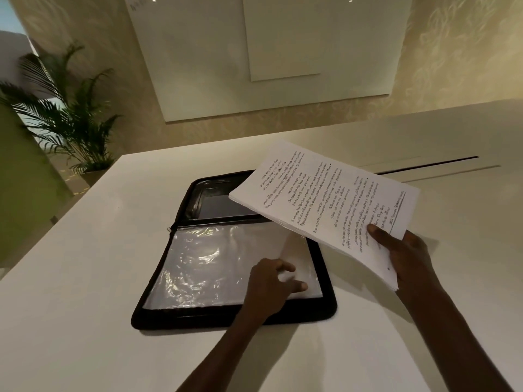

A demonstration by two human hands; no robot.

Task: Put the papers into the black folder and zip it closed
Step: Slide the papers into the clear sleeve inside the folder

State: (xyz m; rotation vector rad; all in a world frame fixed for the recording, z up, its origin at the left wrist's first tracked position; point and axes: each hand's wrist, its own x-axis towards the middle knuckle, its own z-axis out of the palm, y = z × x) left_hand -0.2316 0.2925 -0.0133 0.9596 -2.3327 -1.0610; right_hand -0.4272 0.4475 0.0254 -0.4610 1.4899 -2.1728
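Observation:
The black folder (pixel 158 278) lies unzipped and spread flat on the white table (pixel 85 306). Its near half is covered by clear plastic sleeves (pixel 203 264); its far half shows a dark inner pocket. My left hand (pixel 268 284) rests on the sleeves near their right edge, fingers spread and slightly bent, thumb and forefinger at the sleeve's edge. My right hand (pixel 404 256) grips a stack of printed papers (pixel 319 199) by its near corner, thumb on top. The stack hangs tilted above the folder's right side, hiding the far right corner.
A dark slot (pixel 430 165) runs across the table at the far right. A potted palm (pixel 70 123) stands on the floor beyond the table's left edge. A patterned wall with pale panels rises behind the table.

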